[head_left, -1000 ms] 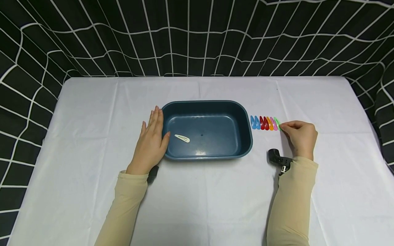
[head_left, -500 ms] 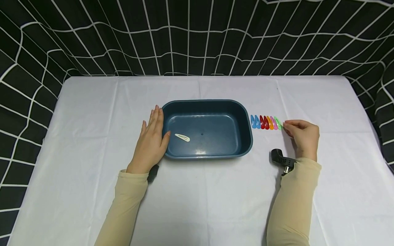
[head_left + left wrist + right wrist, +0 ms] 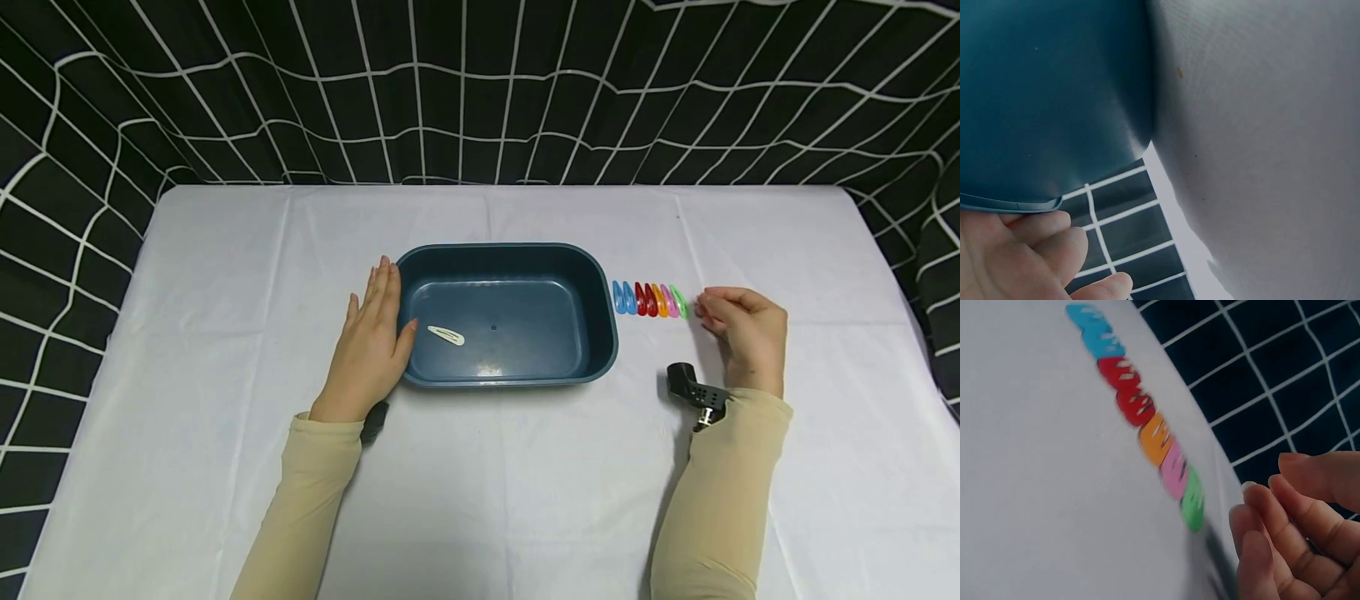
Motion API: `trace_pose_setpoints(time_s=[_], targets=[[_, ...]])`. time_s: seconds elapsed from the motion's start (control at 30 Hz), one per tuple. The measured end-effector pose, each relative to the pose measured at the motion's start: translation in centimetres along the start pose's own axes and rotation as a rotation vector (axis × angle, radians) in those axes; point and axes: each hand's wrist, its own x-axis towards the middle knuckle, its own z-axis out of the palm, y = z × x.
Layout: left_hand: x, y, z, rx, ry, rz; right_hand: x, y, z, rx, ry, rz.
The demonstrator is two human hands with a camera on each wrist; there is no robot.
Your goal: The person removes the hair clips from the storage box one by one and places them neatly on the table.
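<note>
A dark blue plastic tub point(image 3: 510, 333) stands mid-table, with one white snap hair clip point(image 3: 446, 335) lying on its floor at the left. My left hand point(image 3: 365, 342) lies with straight fingers along the tub's left rim, the thumb over the edge. To the right of the tub, several snap hair clips form a close row: blue point(image 3: 1094, 331), red point(image 3: 1127, 394), orange point(image 3: 1155, 440), pink point(image 3: 1174, 472) and green point(image 3: 1192, 503). Just right of the green clip hovers my right hand point(image 3: 746, 333). Its fingers are loosely bent, and nothing shows between thumb and fingertips in the right wrist view.
White cloth point(image 3: 465, 483) covers the table. Behind it and at the sides hangs a black curtain point(image 3: 480, 100) with white grid lines. A black wrist-camera mount point(image 3: 697, 392) juts from the right sleeve.
My right hand has let go of the green clip and drawn off to the right. The green clip stays at the row's end. My left hand has kept its place on the tub.
</note>
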Motion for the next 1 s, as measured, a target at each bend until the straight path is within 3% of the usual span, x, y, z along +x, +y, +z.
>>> trace_pose_setpoints(time_s=[0.5, 1.0], targets=[[0.0, 0.0, 0.0, 0.01, 0.006, 0.002, -1.2, -1.7, 1.7, -0.017, -0.064, -0.094], [0.0, -0.1, 0.0, 0.013, 0.002, 0.002, -4.1, -3.9, 5.0, -0.091, -0.158, -0.241]])
